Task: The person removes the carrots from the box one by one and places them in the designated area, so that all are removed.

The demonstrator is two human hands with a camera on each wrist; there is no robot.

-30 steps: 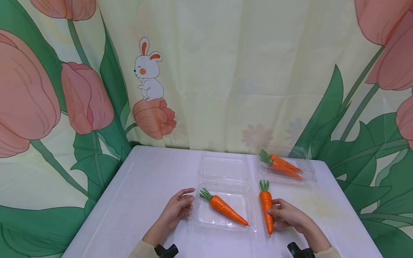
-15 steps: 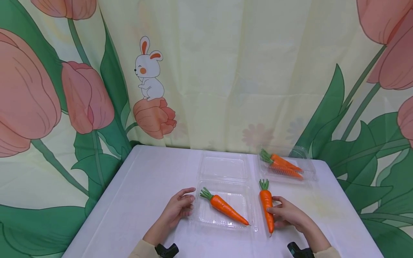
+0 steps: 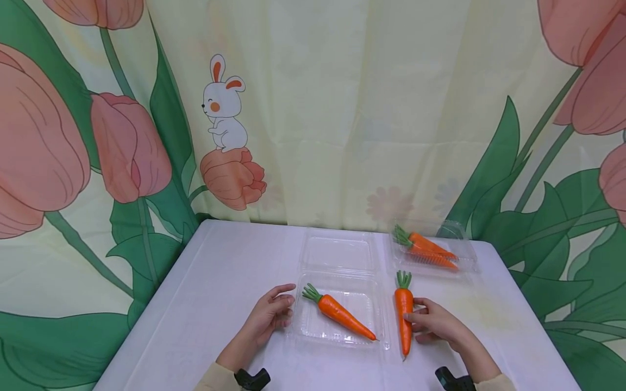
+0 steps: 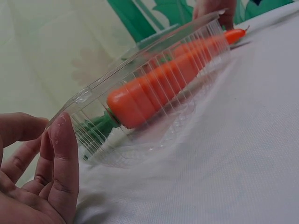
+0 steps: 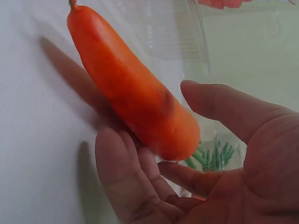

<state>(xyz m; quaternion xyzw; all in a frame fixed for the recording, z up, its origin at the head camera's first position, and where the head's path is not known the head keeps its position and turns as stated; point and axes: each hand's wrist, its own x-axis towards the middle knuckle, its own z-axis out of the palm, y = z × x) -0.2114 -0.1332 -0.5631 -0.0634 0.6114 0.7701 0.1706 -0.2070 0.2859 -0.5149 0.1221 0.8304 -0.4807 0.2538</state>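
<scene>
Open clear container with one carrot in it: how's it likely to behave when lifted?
Container is probably light and flexible: its plastic looks thin. Lid may flop, being folded back. The carrot inside might roll, being round and tapered.

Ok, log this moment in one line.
left hand: pinches open clamshell rim | right hand: at loose carrot, grip unclear | second carrot: in clamshell base
</scene>
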